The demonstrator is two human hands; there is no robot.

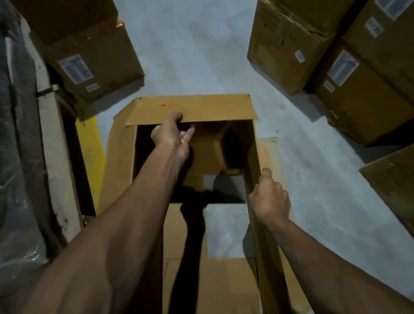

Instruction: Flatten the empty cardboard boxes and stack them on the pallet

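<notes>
An open brown cardboard box (234, 277) stands on the grey floor right below me, its flaps spread out. Its bottom is open too: floor shows through between the lower flaps. My left hand (172, 137) reaches across the opening and grips the near edge of the far top flap (192, 107), thumb on top. My right hand (269, 199) grips the top edge of the box's right wall (251, 158), fingers curled over it. No pallet can be made out for certain.
Closed labelled boxes (91, 59) stand at the back left, and a stack of boxes (340, 49) at the right. Another box (404, 187) juts in from the right edge. A plastic-wrapped load (6, 146) and a yellow floor line (90, 145) lie to the left.
</notes>
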